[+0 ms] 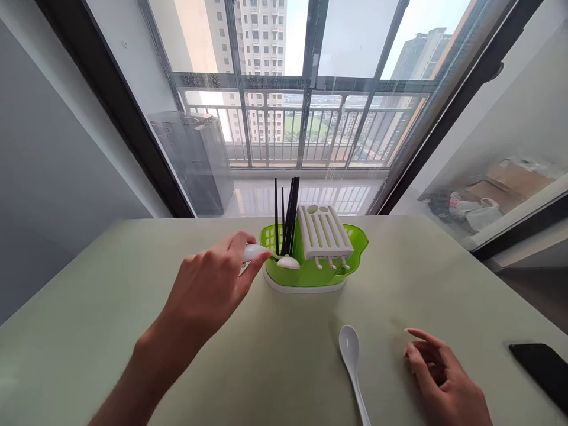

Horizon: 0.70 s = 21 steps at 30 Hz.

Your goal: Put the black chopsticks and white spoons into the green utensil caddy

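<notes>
Left hand (213, 278) pinches a white spoon (254, 252) between thumb and fingers, just at the left end of a green holder (306, 275). White spoon bowl (288, 263) sits right by the fingertips, at the holder's front rim; can't tell if it belongs to the pinched spoon or to another one. Right hand (446, 378) has nothing in it: fingers loosely curled, thumb apart from the fingertips, low over the right half of the surface (266, 355); contact with it unclear.

Holder stands upright on a white base (306, 290), near the middle of the surface's far edge. Black chopsticks (290, 222) stand in its left part, leaning a little; white slotted rack (326, 231) tilts over the middle, hooks (332, 264) at its front. Loose spoon (350, 346) lies between holder and right hand, bowl toward the far edge, handle cut off by the frame. Black phone (541, 370) lies flat by the right edge.
</notes>
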Each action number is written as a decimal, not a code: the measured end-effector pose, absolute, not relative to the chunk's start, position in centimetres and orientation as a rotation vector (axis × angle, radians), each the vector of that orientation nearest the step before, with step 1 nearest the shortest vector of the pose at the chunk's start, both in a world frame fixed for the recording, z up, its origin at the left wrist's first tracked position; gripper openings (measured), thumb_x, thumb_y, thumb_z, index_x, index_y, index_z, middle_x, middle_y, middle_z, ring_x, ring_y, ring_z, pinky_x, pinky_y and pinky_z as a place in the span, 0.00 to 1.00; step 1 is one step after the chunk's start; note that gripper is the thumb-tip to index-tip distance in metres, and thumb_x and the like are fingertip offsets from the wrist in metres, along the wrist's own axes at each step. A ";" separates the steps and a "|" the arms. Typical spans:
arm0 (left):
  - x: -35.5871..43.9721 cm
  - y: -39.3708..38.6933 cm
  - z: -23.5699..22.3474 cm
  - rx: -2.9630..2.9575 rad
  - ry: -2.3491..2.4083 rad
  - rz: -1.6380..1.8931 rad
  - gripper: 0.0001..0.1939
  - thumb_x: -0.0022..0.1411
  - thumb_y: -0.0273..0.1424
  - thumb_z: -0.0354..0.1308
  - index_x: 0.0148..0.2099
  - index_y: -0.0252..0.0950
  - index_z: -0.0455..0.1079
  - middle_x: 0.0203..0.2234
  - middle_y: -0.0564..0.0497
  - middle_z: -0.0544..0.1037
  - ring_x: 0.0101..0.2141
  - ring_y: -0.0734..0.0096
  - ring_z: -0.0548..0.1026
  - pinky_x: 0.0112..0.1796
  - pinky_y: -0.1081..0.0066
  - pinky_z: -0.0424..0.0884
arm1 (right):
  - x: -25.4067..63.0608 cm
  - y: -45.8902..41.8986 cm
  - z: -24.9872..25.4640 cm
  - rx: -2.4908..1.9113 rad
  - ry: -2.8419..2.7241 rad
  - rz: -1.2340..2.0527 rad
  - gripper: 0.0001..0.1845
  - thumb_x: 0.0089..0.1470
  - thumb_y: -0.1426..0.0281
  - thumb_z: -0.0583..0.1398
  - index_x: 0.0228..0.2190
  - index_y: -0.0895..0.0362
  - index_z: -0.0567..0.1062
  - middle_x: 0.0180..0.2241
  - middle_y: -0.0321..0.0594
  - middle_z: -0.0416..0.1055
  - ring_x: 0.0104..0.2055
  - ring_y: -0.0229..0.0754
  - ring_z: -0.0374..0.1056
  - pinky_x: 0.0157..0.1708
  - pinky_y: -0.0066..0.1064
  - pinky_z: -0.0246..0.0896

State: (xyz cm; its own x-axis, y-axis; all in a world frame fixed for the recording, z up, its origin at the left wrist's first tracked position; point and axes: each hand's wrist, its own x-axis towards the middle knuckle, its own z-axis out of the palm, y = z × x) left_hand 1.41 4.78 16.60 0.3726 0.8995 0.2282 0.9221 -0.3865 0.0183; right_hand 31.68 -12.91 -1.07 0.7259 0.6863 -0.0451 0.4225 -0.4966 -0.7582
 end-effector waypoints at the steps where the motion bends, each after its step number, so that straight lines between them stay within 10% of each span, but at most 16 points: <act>1: 1.7 4.9 16.4 -2.514 -1.668 -0.297 0.27 0.74 0.52 0.38 0.52 0.40 0.70 0.39 0.46 0.83 0.27 0.61 0.80 0.24 0.70 0.59 | 31.7 -12.9 -1.1 -2.162 -0.840 0.443 0.29 0.53 0.44 0.56 0.47 0.50 0.75 0.36 0.37 0.78 0.33 0.44 0.73 0.35 0.34 0.66; 21: 3.3 5.4 15.5 -2.624 -1.726 -0.374 0.29 0.76 0.48 0.30 0.50 0.39 0.68 0.31 0.49 0.82 0.26 0.62 0.79 0.25 0.71 0.58 | 31.6 -12.8 -1.2 -2.139 -0.870 0.446 0.29 0.53 0.44 0.56 0.47 0.49 0.75 0.36 0.36 0.78 0.35 0.45 0.73 0.35 0.34 0.67</act>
